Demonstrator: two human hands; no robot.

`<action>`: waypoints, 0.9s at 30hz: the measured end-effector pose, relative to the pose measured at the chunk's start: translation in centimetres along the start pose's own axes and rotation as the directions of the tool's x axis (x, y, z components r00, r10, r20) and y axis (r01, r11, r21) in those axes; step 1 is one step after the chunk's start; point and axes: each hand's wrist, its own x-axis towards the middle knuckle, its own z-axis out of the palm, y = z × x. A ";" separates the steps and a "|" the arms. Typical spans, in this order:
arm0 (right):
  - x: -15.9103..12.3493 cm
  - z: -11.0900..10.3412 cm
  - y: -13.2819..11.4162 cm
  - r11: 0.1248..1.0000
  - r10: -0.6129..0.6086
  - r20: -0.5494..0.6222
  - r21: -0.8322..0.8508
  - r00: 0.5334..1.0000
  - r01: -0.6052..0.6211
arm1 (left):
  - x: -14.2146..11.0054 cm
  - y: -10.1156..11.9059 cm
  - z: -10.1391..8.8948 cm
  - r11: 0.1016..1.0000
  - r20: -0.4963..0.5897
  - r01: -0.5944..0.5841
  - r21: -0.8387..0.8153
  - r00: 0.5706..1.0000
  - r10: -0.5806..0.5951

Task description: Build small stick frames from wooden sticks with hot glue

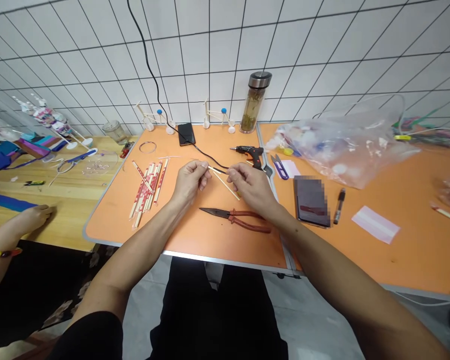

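Observation:
My left hand (190,181) is closed in a pinch on one end of a short, thin wooden stick (216,171). At its other end the fingertips of my right hand (249,186) are pinched together, partly hiding it. Another wooden stick (228,186) slants down across the orange table between my hands. Below my right hand lie red-handled pliers (232,215), jaws toward the left. Left of my left hand, several pairs of chopsticks in red and white wrappers (146,190) lie in a loose pile.
Behind stand two stick models with blue balls (224,111), a tea bottle (254,105) and a small phone (186,134). A glue gun (250,154), purple snips (280,167), a larger phone (311,201) and a plastic bag (333,145) lie right. A co-worker's hand (37,217) is left.

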 end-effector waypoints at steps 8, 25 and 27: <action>-0.1 1.6 -0.4 0.998 -0.006 0.014 -0.065 1.000 0.007 | -0.7 -0.2 1.3 0.999 0.041 0.034 -0.002 0.999 -0.034; -0.7 -0.2 -0.6 0.552 0.204 0.232 -0.830 0.951 0.084 | 2.3 3.0 -1.8 0.993 -0.224 0.113 -0.039 0.967 -0.119; -1.0 0.7 -1.2 0.513 0.236 0.269 -0.850 0.934 0.115 | 2.1 2.8 -1.7 0.988 -0.193 0.146 -0.052 0.969 -0.153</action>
